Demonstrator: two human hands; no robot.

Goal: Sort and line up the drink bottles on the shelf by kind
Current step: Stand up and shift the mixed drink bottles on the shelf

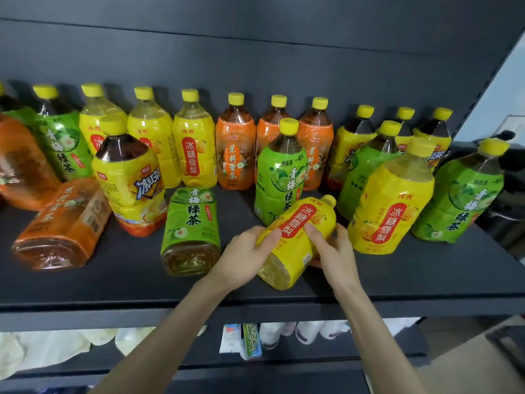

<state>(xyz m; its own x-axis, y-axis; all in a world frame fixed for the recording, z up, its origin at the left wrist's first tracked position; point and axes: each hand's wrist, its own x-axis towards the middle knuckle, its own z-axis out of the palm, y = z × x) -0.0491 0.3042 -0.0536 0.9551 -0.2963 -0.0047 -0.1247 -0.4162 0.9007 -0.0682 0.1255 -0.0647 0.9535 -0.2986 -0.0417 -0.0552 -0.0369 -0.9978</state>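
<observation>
Near the front edge of the shelf (397, 282), right of its middle, 1 yellow pear-drink bottle (295, 237) is held tilted, cap pointing toward the back. The left hand (247, 251) and right hand (332, 248) each have a curled grip round its sides. Just left of them, 1 green tea bottle (190, 231) lies on its side.

Yellow caps (235, 98), bright labels, dark grey shelf (113, 285).
The tilted bottle (298, 223) near the middle has a yellow label with a red oval and white characters, like the upright bottle (389, 211) to its right; the lying bottle (191, 220) to its left is green (pale fruit printed on it), and the far bottles (235, 155) mid-row are orange with dark characters.
</observation>
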